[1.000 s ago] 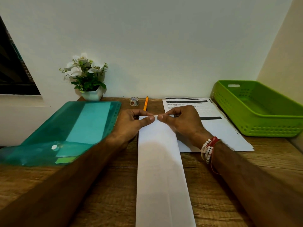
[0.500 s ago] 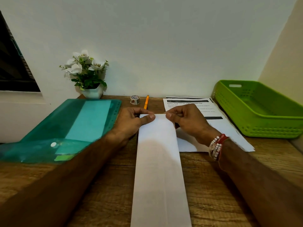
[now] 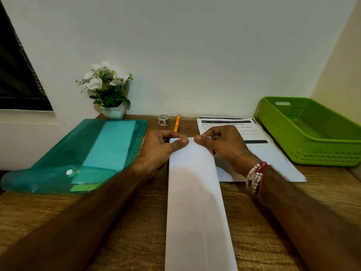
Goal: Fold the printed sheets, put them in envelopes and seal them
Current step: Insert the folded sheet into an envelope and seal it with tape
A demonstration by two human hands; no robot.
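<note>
Left hand [image 3: 162,146] and right hand [image 3: 224,145] each pinch the far edge of the folded sheet [image 3: 195,202], thumb tips almost meeting. The sheet lies flat on the table [image 3: 252,231], running back from the hands toward the person. A folder [image 3: 88,153] lies just left of the left hand. Printed sheets [image 3: 273,159] lie beneath and right of the right hand, with a basket [image 3: 312,153] further right. Pen [image 3: 176,125] and tape [image 3: 163,120] sit just beyond the hands.

Dim indoor light. Soft shadow darkens the lower part of the long white folded paper strip [image 3: 197,202]. Wide-angle distortion bends the frame edges.
</note>
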